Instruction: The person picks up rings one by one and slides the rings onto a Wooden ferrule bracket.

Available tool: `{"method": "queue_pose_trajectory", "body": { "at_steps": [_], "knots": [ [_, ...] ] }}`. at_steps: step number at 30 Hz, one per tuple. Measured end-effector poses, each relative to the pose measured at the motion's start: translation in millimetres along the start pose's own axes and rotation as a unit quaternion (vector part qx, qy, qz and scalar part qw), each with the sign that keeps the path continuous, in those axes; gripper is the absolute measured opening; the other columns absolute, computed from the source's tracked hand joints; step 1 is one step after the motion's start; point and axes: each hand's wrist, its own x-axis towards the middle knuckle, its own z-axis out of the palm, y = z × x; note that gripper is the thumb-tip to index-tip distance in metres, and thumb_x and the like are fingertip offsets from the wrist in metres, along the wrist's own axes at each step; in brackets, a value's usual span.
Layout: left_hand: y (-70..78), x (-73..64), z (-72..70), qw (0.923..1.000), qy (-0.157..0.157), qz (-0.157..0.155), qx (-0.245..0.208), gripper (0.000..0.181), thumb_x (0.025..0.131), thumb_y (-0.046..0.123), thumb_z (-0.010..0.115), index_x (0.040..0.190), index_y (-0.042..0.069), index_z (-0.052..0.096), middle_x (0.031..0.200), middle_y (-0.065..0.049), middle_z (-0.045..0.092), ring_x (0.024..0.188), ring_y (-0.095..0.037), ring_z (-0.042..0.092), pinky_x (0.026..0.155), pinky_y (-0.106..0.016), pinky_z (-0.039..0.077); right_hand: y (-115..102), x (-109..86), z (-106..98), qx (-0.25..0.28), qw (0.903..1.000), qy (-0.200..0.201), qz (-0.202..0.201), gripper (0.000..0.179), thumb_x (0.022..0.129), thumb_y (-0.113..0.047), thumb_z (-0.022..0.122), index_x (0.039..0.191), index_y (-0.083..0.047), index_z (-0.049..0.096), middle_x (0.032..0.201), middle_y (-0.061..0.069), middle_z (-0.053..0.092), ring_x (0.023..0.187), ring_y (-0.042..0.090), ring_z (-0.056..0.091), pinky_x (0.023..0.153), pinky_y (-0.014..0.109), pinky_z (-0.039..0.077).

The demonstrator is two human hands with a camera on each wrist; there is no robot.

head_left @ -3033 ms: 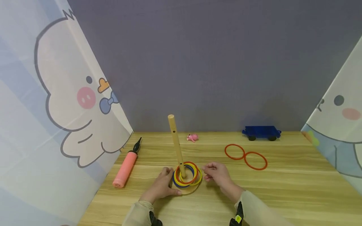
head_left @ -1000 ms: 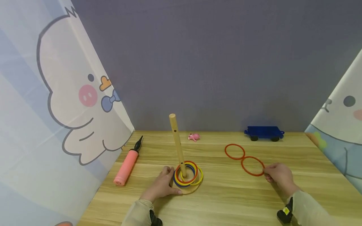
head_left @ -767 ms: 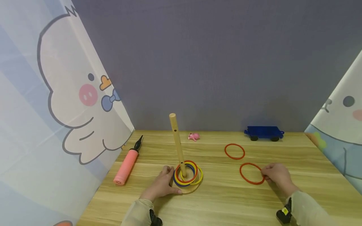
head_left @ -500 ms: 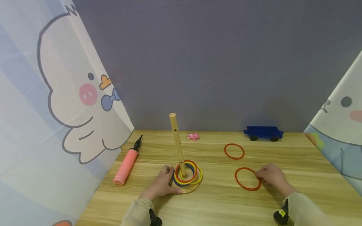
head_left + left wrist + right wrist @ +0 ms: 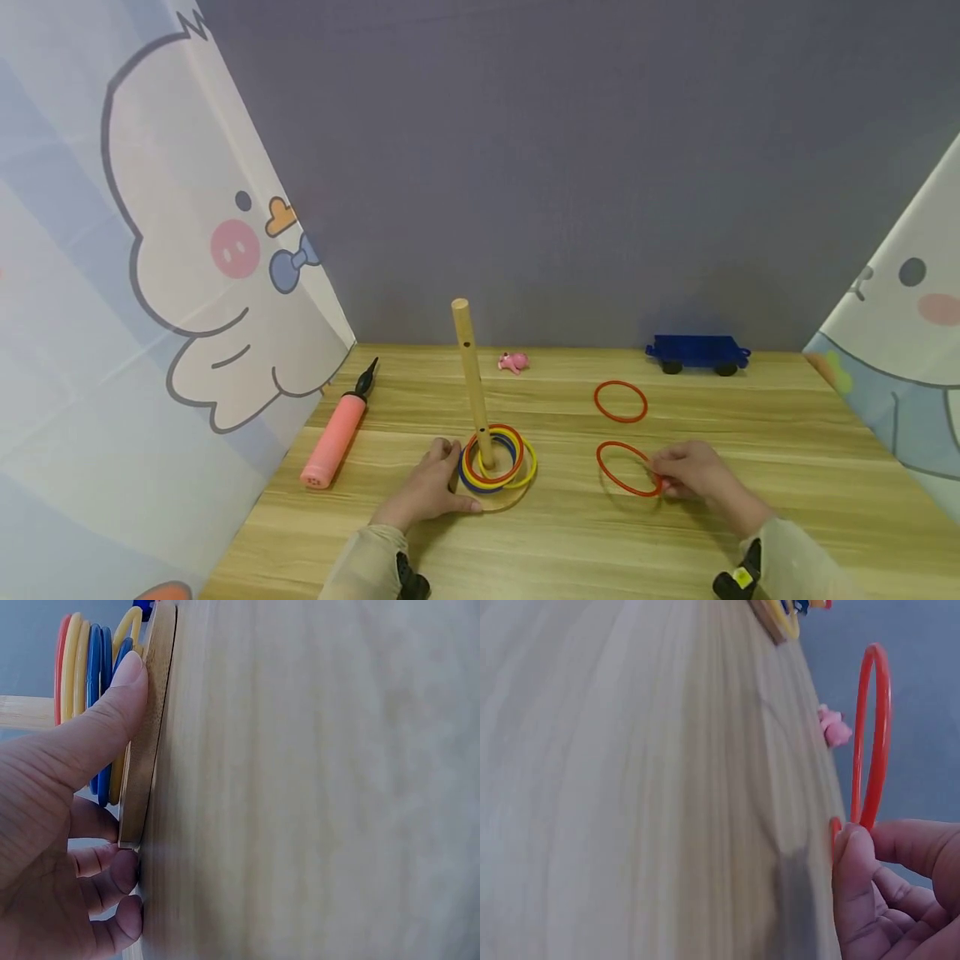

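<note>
A wooden ring toss stand [image 5: 472, 383] rises from a round base, with red, yellow and blue rings [image 5: 500, 458] stacked loosely around its foot. My left hand [image 5: 425, 492] grips the base [image 5: 142, 772] at its left edge, thumb in front and fingers round the far side. Between thumb and fingers, my right hand [image 5: 697, 477] pinches the right edge of a red ring [image 5: 611, 477]. In the right wrist view this red ring [image 5: 881, 735] is clear of the wood, tilted up. Farther back, a second red ring [image 5: 596, 403] lies flat on the table.
A pink hand pump [image 5: 335, 442] with a black nozzle lies at the left. Along the back sit a small pink toy animal [image 5: 514, 362] and a blue toy wagon [image 5: 697, 352]. A grey backdrop [image 5: 562, 183] stands behind the wooden table [image 5: 570, 550].
My right hand went from beside the stand to the right, took the nearer red ring, drew it toward me, then left and up off the table. The left hand stayed on the base.
</note>
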Motion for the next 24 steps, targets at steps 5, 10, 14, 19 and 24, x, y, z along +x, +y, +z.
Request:
{"method": "queue_pose_trajectory", "body": {
  "at_steps": [5,10,14,19,24],
  "knots": [
    [-0.8,1.1,-0.3,1.0,-0.004,-0.001,-0.002,0.115,0.072,0.057,0.079,0.149,-0.011,0.026,0.132,-0.018,0.038,0.126,-0.034,0.041,0.101,-0.05,0.039,-12.7,-3.2,6.0,0.002,0.9998,0.001,-0.021,0.028,0.094,-0.008,0.062,0.108,0.016,0.063,0.073,0.006,0.061,0.063,0.014,0.058,0.057,0.027,0.052],
    [0.0,1.6,-0.4,1.0,-0.003,-0.001,-0.001,0.115,0.073,0.057,0.079,0.149,-0.011,0.026,0.133,-0.02,0.038,0.126,-0.035,0.04,0.101,-0.05,0.038,-30.4,-7.9,11.2,-0.005,0.999,-0.005,-0.043,0.033,0.095,-0.014,0.064,0.111,0.014,0.063,0.085,0.01,0.064,0.07,0.016,0.061,0.065,0.031,0.055],
    [0.7,1.0,-0.6,1.0,-0.001,-0.002,-0.002,0.114,0.073,0.056,0.079,0.149,-0.011,0.026,0.134,-0.02,0.037,0.127,-0.036,0.04,0.101,-0.051,0.038,-44.5,-12.4,17.0,-0.001,0.9979,-0.018,-0.062,0.035,0.095,-0.016,0.065,0.113,0.014,0.062,0.089,0.011,0.066,0.073,0.017,0.062,0.069,0.034,0.056],
    [-0.1,0.6,0.0,1.0,0.0,-0.001,-0.002,0.114,0.073,0.055,0.08,0.149,-0.011,0.027,0.134,-0.02,0.037,0.127,-0.036,0.039,0.101,-0.051,0.038,-60.0,-15.6,25.3,0.012,0.9971,-0.019,-0.073,0.033,0.095,-0.017,0.066,0.112,0.011,0.063,0.086,0.009,0.065,0.073,0.019,0.063,0.07,0.036,0.057],
    [-0.2,0.0,0.2,1.0,0.0,0.0,-0.004,0.114,0.073,0.056,0.079,0.149,-0.011,0.026,0.134,-0.02,0.037,0.128,-0.037,0.039,0.101,-0.052,0.038,-72.8,-18.5,31.8,0.024,0.9965,-0.011,-0.079,0.03,0.095,-0.016,0.065,0.112,0.009,0.063,0.084,0.007,0.064,0.073,0.018,0.063,0.07,0.035,0.056]
  ]
}}
